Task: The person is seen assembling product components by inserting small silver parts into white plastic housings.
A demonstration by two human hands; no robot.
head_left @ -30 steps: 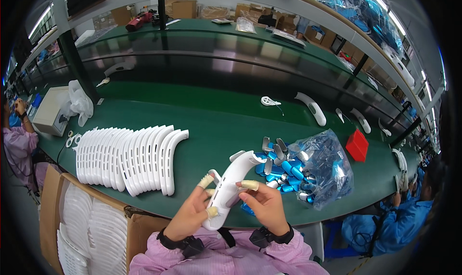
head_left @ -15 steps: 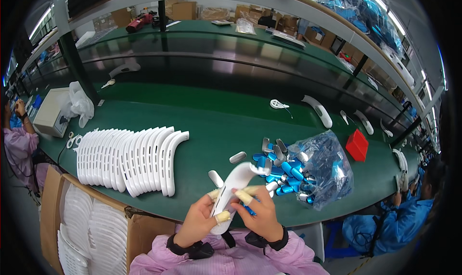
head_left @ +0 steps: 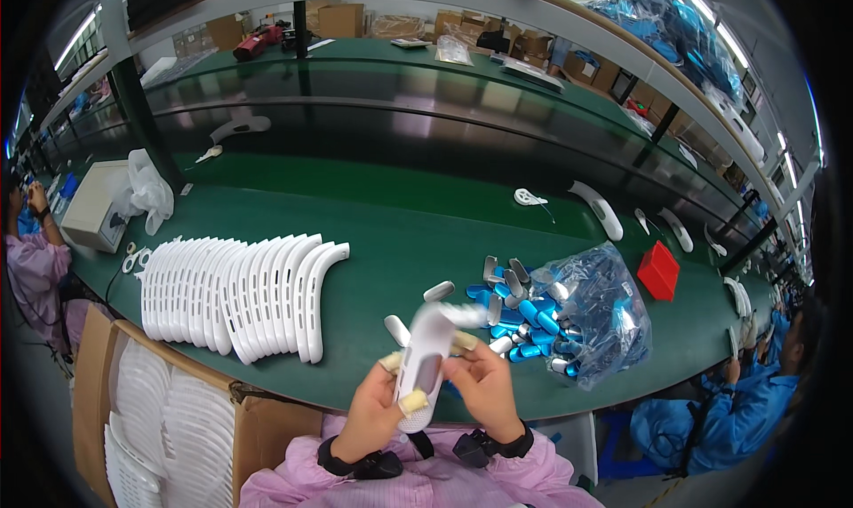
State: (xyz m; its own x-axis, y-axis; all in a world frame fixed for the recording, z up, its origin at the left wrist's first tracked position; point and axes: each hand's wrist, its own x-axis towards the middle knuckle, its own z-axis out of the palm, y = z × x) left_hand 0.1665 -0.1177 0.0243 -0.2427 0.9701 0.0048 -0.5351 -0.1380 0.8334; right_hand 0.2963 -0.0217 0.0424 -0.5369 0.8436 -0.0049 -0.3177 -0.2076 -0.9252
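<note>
A white curved plastic shell (head_left: pixel 410 366) with a long oval recess and a dotted lower end is in front of me, its upper end blurred. My left hand (head_left: pixel 369 419) is closed round its lower part, with yellow covers on some fingers. On the other side my right hand (head_left: pixel 487 388) has its fingers pressed against the shell by the recess; whether it holds a small piece there is hidden. Just beyond lie two loose silver oval covers, one of them (head_left: pixel 439 291) farther off. Right of the shell is a pile of blue and silver covers (head_left: pixel 538 312), partly in a clear plastic bag (head_left: pixel 613 317).
A row of white shells (head_left: pixel 227 295) stands at left on the green table (head_left: pixel 400 224). Below it is a carton (head_left: pixel 275 437) full of shells. A red bin (head_left: pixel 658 271) sits at right. White parts (head_left: pixel 597 210) lie on the far belt. Co-workers sit at both sides.
The shell has turned in my hands, so its oval recess now shows. My right fingers have shifted on it. White parts on the far belt have moved right.
</note>
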